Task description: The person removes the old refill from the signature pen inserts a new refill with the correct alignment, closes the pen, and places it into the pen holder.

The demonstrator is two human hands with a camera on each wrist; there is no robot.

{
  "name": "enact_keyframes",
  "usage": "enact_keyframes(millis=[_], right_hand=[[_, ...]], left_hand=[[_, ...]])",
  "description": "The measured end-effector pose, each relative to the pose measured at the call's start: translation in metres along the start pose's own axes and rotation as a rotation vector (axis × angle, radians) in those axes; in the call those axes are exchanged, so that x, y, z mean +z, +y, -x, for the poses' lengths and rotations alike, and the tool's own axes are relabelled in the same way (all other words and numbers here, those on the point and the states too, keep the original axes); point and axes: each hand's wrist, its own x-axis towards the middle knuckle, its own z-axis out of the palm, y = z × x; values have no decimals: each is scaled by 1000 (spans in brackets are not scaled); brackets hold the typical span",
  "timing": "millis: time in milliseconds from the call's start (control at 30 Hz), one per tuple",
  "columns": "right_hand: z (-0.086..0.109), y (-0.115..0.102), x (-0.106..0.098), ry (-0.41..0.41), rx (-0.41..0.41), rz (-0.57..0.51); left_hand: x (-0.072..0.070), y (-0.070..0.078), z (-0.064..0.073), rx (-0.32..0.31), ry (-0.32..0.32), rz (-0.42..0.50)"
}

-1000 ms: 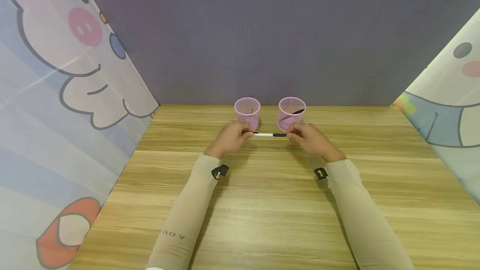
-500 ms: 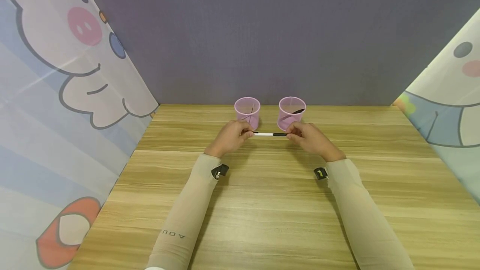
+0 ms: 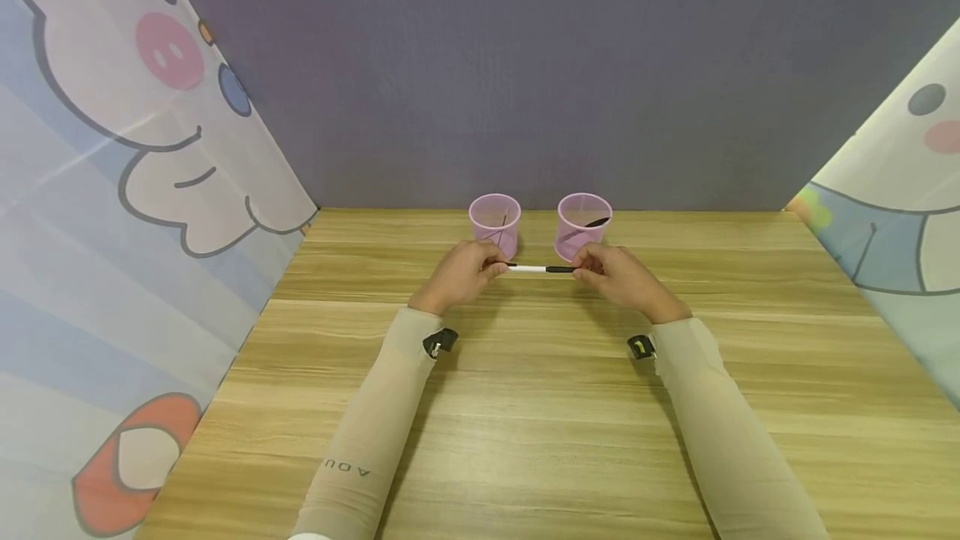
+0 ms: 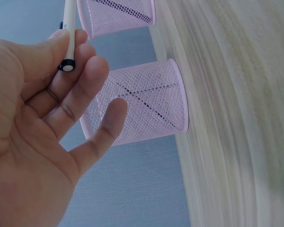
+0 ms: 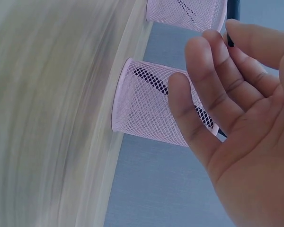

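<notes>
**Still steady, with neither end let go**

No visible shift over the last second: same pinch, same height, same spacing of hands. Holds a slim white-and-black pen [image 3: 528, 269] level above the wooden tabletop [image 3: 540, 415], just in front of the left pink cup [image 3: 510, 242] and the right pink cup [image 3: 567, 248].

Pinched at the white end between thumb and fingers of the left hand [image 3: 460, 272], with a black-ringed tip poking out past the grip in the left wrist view. Pinched likewise at the black end by the right hand [image 3: 618, 275]. Little fingers held away from the pen on both sides.

Inside the left cup, thin dark sticks [image 3: 504, 222], crossed and too slight to identify. Inside the right one, a thicker dark stick [image 3: 597, 223], leaning against the rim, probably another pen.

Best read as a pause: control shared evenly, no release begun, pen outside both cups.
</notes>
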Motion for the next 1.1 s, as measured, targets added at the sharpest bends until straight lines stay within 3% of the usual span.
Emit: enact_keyframes(millis=[600, 1100], right_hand=[[-1, 5, -3, -76, 4, -4], [0, 7, -2, -72, 9, 10]], left_hand=[[0, 0, 0, 2, 4, -14], [1, -1, -1, 11, 6, -14]])
